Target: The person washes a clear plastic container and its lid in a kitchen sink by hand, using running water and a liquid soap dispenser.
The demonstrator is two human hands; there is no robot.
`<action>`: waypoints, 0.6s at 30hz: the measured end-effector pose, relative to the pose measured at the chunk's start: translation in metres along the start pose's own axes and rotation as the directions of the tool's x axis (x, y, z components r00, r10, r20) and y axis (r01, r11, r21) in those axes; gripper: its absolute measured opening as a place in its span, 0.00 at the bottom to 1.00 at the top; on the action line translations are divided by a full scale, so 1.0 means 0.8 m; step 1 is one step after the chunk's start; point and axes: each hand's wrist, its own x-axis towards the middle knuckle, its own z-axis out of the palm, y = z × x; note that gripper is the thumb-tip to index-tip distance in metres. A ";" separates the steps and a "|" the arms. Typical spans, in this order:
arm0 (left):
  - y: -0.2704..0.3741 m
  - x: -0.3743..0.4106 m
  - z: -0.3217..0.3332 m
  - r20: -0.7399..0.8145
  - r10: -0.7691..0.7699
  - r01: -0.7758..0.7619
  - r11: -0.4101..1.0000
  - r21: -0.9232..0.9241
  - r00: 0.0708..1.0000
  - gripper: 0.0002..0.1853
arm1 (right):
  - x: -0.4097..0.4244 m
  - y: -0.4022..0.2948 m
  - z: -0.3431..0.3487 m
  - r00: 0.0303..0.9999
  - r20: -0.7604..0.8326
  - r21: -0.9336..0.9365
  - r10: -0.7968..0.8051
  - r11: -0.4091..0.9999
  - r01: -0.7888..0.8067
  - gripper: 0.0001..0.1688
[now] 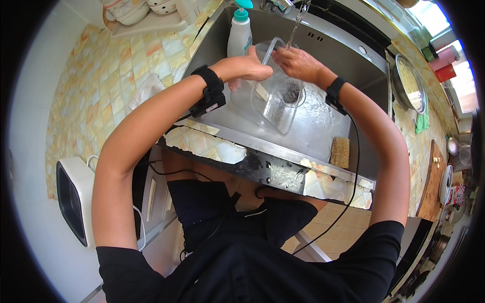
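Note:
My left hand point(252, 68) grips the rim of a clear plastic container point(280, 110), which is tilted inside the stainless steel sink point(235, 117). At the container's upper end, my right hand point(295, 62) is beside or against its wall, under water running from the faucet point(282, 5); whether its fingers grip the wall cannot be told. Water spreads on the sink floor around the drain, seen partly through the clear plastic. A white pump bottle point(238, 36) with a teal top stands in the sink, just behind my left hand. A brown scouring sponge point(340, 152) lies at the sink's near right.
A white cloth point(147, 90) lies on the counter left of the sink; bowls point(132, 13) sit in a rack point(151, 27) at the upper left. To the right are a metal basin point(409, 83), a green cloth point(422, 119) and a wooden cutting board point(430, 181). Cables hang from both wrists.

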 end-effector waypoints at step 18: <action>0.033 0.022 0.021 0.010 0.055 -0.055 0.998 -0.044 0.998 0.55 | -0.083 -0.072 0.056 0.769 0.577 0.512 0.276 0.611 -0.604 0.10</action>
